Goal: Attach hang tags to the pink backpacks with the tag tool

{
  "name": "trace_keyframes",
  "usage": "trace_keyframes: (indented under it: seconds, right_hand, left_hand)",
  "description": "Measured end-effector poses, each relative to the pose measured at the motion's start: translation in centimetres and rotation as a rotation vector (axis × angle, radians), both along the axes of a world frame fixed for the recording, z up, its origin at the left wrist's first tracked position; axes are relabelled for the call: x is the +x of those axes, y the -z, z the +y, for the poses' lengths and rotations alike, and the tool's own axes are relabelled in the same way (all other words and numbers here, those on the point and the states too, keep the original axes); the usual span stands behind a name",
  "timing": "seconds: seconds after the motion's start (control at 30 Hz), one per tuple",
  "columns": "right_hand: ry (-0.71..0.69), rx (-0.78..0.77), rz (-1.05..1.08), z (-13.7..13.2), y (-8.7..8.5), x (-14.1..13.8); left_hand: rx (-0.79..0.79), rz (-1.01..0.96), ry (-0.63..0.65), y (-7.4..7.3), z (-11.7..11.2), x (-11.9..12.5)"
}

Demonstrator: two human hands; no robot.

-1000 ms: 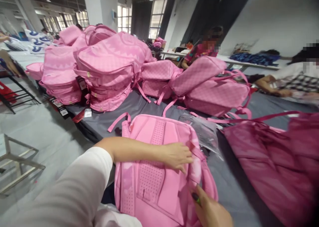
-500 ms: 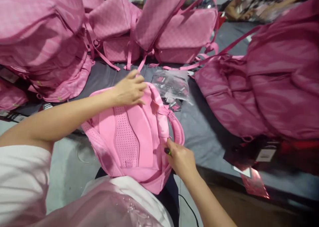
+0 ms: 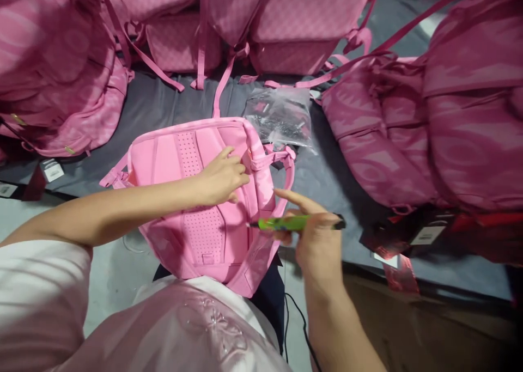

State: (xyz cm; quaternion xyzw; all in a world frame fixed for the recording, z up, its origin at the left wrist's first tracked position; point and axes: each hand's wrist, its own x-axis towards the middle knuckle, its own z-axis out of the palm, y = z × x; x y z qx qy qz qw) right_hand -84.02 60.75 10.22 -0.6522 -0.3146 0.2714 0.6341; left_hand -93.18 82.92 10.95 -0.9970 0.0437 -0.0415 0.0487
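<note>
A light pink backpack [image 3: 180, 159] lies back-panel up on the grey table [image 3: 327, 181], its lower end hanging over the edge toward me. My left hand [image 3: 223, 176] rests on the padded back panel near the shoulder strap, fingers curled loosely against the fabric. My right hand [image 3: 316, 236] hovers just right of the backpack, pinching a green pen-like tool [image 3: 286, 223] that points left at the bag's side. A pink strap loop [image 3: 281, 159] sits between the two hands.
A clear plastic bag [image 3: 281, 116] of small dark parts lies behind the backpack. Stacks of pink checkered backpacks [image 3: 57, 78] fill the left and back. Darker pink bags [image 3: 449, 110] with hang tags [image 3: 427, 233] crowd the right. A cable [image 3: 298, 328] hangs below the table edge.
The view tipped further down. My left hand slid from the backpack's top down to the middle of the back panel. My right hand lifted off the bag's side, showing the green tool.
</note>
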Motion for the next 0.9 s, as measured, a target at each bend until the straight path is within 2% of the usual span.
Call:
trace_keyframes:
  seconds: [0.1,0.2,0.3,0.4,0.47,0.6,0.77,0.9]
  right_hand:
    - [0.055,0.023,0.083,1.4,2.5,-0.5]
    - [0.202,0.062,0.068,1.4,4.0,-1.0]
    - [0.254,0.13,0.089,0.9,3.9,-1.6]
    - [0.216,0.011,-0.039,1.0,3.4,-2.2]
    - [0.253,-0.06,-0.122,1.4,3.3,-2.4]
    - [0.364,-0.052,-0.146,3.0,3.6,-2.9]
    - [0.347,-0.058,-0.162,4.3,4.0,-3.4]
    - [0.364,-0.045,-0.157,4.3,4.3,-3.3]
  left_hand:
    - [-0.068,-0.118,0.026,1.2,0.2,-1.2]
    - [-0.18,-0.251,0.12,2.5,0.4,-2.3]
    - [-0.193,-0.328,0.136,3.4,0.4,-2.8]
    - [-0.138,-0.373,0.135,3.9,0.0,-3.0]
    - [-0.102,-0.426,0.149,4.3,-0.2,-3.1]
    - [-0.031,-0.51,0.145,5.0,-0.6,-3.5]
    - [0.051,-0.5,0.124,4.9,-0.6,-3.5]
    - [0.044,-0.532,0.12,4.8,-0.7,-3.4]
